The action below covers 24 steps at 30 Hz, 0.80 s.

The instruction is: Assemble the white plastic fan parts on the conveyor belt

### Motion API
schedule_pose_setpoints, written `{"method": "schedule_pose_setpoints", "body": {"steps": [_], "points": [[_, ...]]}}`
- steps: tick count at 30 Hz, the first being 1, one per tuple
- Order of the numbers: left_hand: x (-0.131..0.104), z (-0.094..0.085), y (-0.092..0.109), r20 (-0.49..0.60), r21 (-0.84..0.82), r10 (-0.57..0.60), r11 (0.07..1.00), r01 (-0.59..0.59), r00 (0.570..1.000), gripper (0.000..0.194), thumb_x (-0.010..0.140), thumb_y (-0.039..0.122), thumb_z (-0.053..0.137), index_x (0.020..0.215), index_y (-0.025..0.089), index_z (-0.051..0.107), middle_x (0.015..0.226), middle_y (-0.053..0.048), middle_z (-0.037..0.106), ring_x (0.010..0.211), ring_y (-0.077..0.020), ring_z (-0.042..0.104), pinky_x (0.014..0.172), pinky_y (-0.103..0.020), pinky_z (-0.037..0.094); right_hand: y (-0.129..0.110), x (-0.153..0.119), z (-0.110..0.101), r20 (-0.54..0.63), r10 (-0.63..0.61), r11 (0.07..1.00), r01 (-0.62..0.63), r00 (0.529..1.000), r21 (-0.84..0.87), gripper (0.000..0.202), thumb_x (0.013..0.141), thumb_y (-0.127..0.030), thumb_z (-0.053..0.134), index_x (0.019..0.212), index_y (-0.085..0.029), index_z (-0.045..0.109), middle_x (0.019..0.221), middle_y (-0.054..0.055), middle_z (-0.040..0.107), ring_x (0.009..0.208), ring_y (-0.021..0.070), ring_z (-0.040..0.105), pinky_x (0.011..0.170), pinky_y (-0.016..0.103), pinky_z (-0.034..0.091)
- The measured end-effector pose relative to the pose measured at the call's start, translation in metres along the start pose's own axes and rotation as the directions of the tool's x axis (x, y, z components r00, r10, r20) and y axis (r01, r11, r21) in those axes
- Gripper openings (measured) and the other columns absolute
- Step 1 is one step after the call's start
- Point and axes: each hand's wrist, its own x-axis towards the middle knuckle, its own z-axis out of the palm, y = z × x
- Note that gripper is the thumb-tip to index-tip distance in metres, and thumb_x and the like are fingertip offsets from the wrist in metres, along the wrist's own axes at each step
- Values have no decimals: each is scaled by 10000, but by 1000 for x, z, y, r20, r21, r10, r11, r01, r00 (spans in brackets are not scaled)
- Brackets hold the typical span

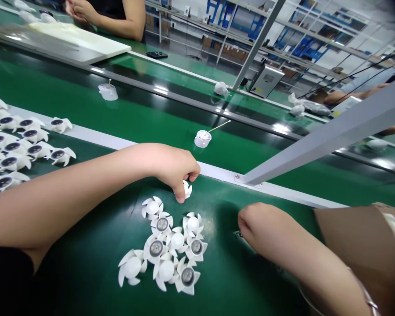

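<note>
My left hand [174, 169] reaches across the green work surface and pinches a small white plastic fan impeller [186, 189] against it. Just below lies a loose cluster of several white impellers [171, 245], some blade-side up, some showing a dark hub. My right hand [253, 224] is curled into a fist, knuckles resting on the green surface to the right of the cluster; whether anything is inside it is hidden. A brown cardboard box [355, 245] sits by my right forearm.
Rows of several impellers [16, 145] are laid out at the left. On the conveyor belt [145, 118] ride a round white part with a stick [202, 138] and another [108, 91]. Across the belt, another person's arms [118, 17] rest. A slanted metal post [322, 140] crosses at the right.
</note>
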Motion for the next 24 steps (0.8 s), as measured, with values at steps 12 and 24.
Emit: {"method": "schedule_pose_setpoints", "body": {"steps": [12,24], "points": [[35,12,-11,-111,11,135,991,-134,985,547,655,742,678,734,213,561,645,22,595,607,-154,529,536,-262,240,-18,-26,-33,-299,130,987,-96,945,126,172,925,-154,493,915,-144,664,881,87,667,779,211,643,654,307,467],[12,4,9,-11,34,129,991,-129,992,534,722,619,661,1103,247,630,825,-22,678,757,-229,638,651,-292,455,66,-216,62,-796,580,770,-432,171,469,246,935,-352,533,1121,-212,610,1239,149,540,1219,329,528,1034,504,430]]}}
